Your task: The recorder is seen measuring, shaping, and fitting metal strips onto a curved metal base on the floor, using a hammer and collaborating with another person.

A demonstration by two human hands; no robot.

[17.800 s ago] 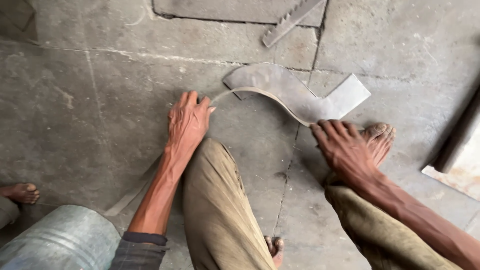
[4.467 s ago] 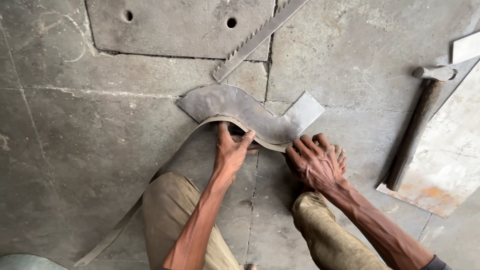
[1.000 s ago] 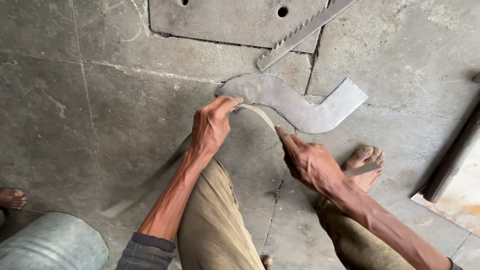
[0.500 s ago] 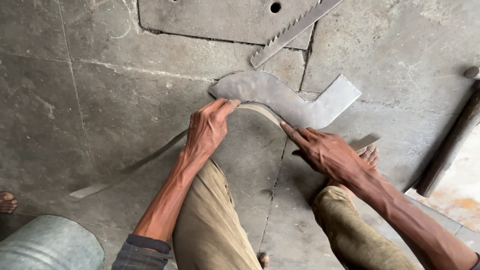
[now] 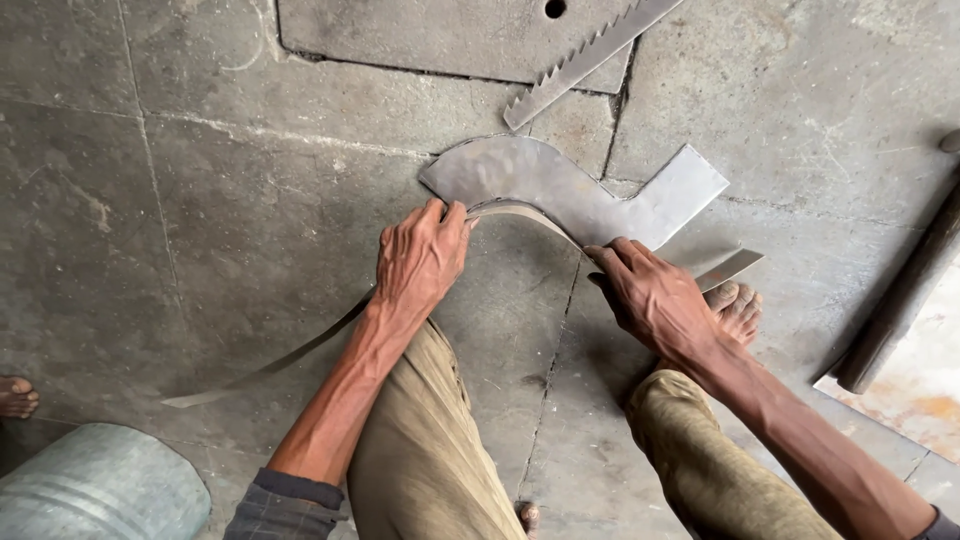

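Head view, looking down at a concrete floor (image 5: 200, 200). Left hand (image 5: 418, 265) presses a thin metal strip (image 5: 300, 350) against the curved edge of a flat S-shaped metal plate (image 5: 560, 190), fingers curled over the strip right at the plate's left lobe. Right hand (image 5: 655, 295) pushes the same strip against the plate's inner curve, fingers spread and flat on it. Strip bends along the plate edge between both hands; its long tail trails off lower left across the floor, the short end pokes out to the right just above a bare foot (image 5: 738, 308). Plate lies flat on the floor in front of the knees. Toothed saw blade (image 5: 590, 55) lies diagonally just above the plate, not touching it. Galvanised drum (image 5: 95, 490) at lower left. Dark handle (image 5: 900, 300) at right edge.
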